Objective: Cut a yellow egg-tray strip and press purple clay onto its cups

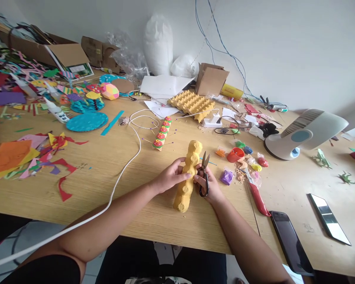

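Observation:
A bumpy yellow strip of egg carton (pixel 184 194) is held just over the table in front of me, its far end tipped slightly right. My left hand (pixel 172 176) grips it from the left, thumb across its top. On the other side my right hand (pixel 212 186) has black-handled scissors (pixel 205 161) tucked in it, blades pointing away and a little apart. Its thumb and fingertips also touch the strip's right edge. Beyond the strip lies a caterpillar-like carton piece (pixel 161 136) with red and green decorated bumps and purple-tipped pins beside it.
A white cable (pixel 122 173) runs over my left forearm. To the right are a red-handled knife (pixel 258 197), bagged purple clay (pixel 226 176), a red cup (pixel 236 155), two phones (pixel 290 240) and a fan (pixel 301 136). Paper scraps (pixel 16 156) cover the left; an egg tray (pixel 192 103) lies behind.

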### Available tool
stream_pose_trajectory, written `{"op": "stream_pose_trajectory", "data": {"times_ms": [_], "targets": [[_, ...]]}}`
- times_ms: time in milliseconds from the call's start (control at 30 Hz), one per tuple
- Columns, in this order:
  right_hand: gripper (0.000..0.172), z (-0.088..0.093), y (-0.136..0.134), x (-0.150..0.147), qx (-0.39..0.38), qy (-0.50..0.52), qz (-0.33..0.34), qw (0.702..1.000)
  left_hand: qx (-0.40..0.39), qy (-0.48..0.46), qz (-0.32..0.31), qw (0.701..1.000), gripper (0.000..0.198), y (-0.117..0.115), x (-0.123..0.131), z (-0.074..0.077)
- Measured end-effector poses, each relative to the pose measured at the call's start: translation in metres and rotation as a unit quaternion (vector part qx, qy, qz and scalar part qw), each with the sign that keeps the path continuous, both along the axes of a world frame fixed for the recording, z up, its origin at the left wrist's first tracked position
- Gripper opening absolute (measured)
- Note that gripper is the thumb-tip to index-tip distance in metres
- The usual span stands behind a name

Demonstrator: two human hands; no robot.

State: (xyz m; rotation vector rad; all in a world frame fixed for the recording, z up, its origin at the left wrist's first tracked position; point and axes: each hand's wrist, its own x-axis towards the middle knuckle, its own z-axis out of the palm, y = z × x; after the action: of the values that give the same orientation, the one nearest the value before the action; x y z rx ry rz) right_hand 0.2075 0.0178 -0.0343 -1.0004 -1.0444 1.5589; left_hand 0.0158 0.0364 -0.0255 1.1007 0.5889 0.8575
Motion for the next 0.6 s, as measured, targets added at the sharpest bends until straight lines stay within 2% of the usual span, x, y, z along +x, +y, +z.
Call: {"op": "stream_pose_trajectory", "data": {"times_ms": [233, 433, 600], "targets": [[0.043, -0.0036, -0.0001, 0.0004, 0.005, 0.013, 0.001, 1.0, -0.009, -0.008, 0.007, 1.0, 0.066, -0.0003, -0.0004, 0.004], [0.04, -0.0034, -0.003, 0.0026, 0.06, -0.001, -0.012, 0.998, -0.032, -0.014, 0.035, 0.999, 0.062, 0.0039, -0.0033, 0.003], [0.044, -0.0021, -0.0048, 0.0037, 0.061, 0.004, -0.009, 0.998, -0.048, -0.012, 0.018, 0.999, 0.064, 0.004, -0.0049, 0.0019]]}}
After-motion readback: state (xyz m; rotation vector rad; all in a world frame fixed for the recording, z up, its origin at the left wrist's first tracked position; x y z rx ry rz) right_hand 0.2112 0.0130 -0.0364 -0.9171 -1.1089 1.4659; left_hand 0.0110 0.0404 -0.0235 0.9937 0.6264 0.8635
